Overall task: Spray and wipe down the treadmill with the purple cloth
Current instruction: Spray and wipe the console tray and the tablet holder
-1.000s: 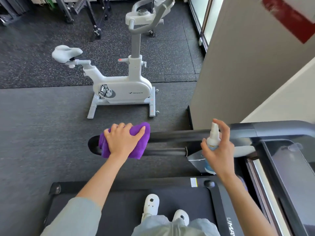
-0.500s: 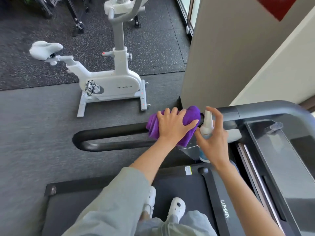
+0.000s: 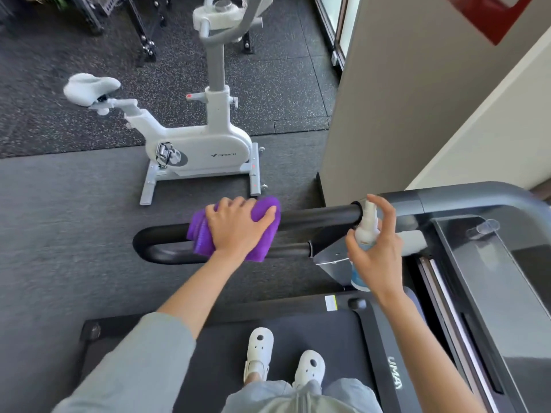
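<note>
My left hand [image 3: 238, 226] presses the purple cloth [image 3: 262, 234] around the treadmill's handrail [image 3: 316, 217]. The rail runs lengthwise toward my right hand [image 3: 377, 257], gripping the spray bottle [image 3: 367, 228] just beside it.

The left hand [image 3: 238, 226] presses a purple cloth [image 3: 262, 216] flat over the treadmill's black handrail [image 3: 316, 216], fingers [image 3: 226, 204] spread across the cloth. Right of the cloth, the right hand [image 3: 377, 257] grips a spray bottle [image 3: 367, 228] beside the handrail, index finger on its top. Beyond the handrail stands a white exercise bike [image 3: 202, 144]. White shoes [image 3: 258, 353] stand on the treadmill belt [image 3: 298, 332].
</note>
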The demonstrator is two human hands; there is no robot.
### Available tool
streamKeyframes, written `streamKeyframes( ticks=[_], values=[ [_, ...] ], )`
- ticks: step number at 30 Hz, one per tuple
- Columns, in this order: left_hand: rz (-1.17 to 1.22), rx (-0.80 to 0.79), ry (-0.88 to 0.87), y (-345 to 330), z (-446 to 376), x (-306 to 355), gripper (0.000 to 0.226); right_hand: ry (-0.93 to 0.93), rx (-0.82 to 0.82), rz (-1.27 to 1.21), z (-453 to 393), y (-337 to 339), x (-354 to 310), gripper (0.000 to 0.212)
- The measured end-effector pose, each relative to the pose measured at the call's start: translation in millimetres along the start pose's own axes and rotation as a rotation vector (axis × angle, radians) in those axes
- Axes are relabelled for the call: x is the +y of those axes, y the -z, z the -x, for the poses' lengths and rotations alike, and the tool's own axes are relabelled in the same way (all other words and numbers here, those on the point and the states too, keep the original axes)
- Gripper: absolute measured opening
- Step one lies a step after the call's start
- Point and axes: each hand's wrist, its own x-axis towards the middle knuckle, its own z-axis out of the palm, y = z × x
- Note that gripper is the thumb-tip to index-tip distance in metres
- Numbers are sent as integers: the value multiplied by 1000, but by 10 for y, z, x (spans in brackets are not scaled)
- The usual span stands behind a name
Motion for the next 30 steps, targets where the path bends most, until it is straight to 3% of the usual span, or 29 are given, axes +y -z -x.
streamKeyframes(
  ticks=[6,9,14,22,26,30],
  values=[
    [72,-68,-168,19,-115,1064,65,-15,48,37,-29,86,21,61],
    [94,-84,-264,16,-127,1281,63,-47,62,52,-53,159,84,63],
    [112,-78,-249,25,-163,753,68,17,58,86,-110,92,91,61],
    [71,40,-78,1,131,-673,70,37,13,98,-150,-298,-149,64],
    [84,57,-80,-31,53,-337,62,-63,74,151,15,-211,-110,65],
    [106,-17,-212,-12,-63,321,66,-223,134,269,169,4,-33,64]
  ],
)
